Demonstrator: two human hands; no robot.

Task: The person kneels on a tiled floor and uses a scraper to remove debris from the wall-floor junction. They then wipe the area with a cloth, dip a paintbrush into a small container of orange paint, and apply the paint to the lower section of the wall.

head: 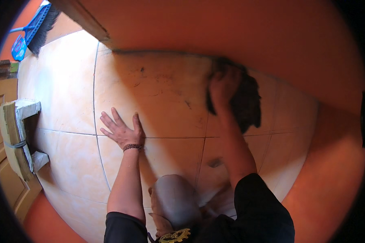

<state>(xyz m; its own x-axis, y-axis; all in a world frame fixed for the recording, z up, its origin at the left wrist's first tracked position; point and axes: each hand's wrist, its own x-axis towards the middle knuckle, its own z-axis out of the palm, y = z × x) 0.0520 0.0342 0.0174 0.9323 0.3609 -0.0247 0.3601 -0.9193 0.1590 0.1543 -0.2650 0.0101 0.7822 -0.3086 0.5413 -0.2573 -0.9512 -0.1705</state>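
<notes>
My left hand (121, 130) lies flat on the tiled floor (170, 121) with its fingers spread, a braided bracelet at the wrist. Nothing is in it. Farther right, near the foot of the orange wall, my right hand (226, 83) presses on a dark cloth (248, 103) and grips it; the hand is slightly blurred and its fingertips are partly hidden. The cloth lies bunched and spread on the tiles. Dark smudges and scuffs mark the floor between the two hands, and another grey smudge (215, 162) is beside my right forearm.
An orange wall (231, 30) runs along the far side and another (331, 158) stands at right. At left are a panelled wooden door (3, 152) and a cardboard-and-white piece bound with a grey strap (15, 144). A blue broom (36, 24) and a blue packet (19, 48) are upper left.
</notes>
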